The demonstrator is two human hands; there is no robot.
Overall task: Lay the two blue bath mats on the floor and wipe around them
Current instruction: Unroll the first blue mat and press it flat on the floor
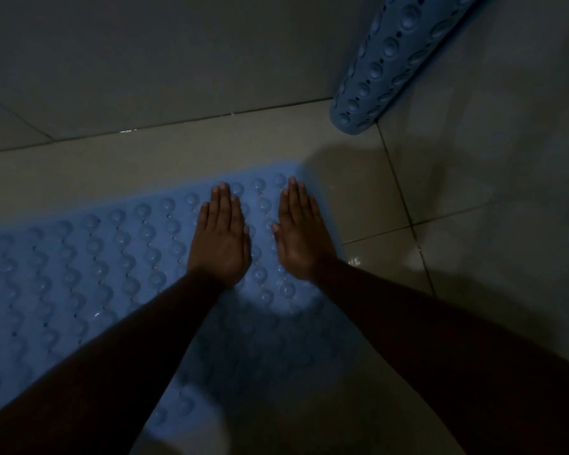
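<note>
A blue bath mat (89,257) with rows of raised bumps lies flat on the tiled floor, reaching from the left edge to the middle of the view. My left hand (220,234) and my right hand (301,233) rest side by side on its far right end, palms down, fingers straight and together. A second blue bath mat (385,57), curled and studded with bumps and holes, leans upright in the corner at the upper right, its lower end on the floor.
Pale floor tiles (368,205) with dark grout lines surround the mat and shine wet in places. A grey wall (145,60) runs along the back and another wall (506,142) stands on the right. The light is dim.
</note>
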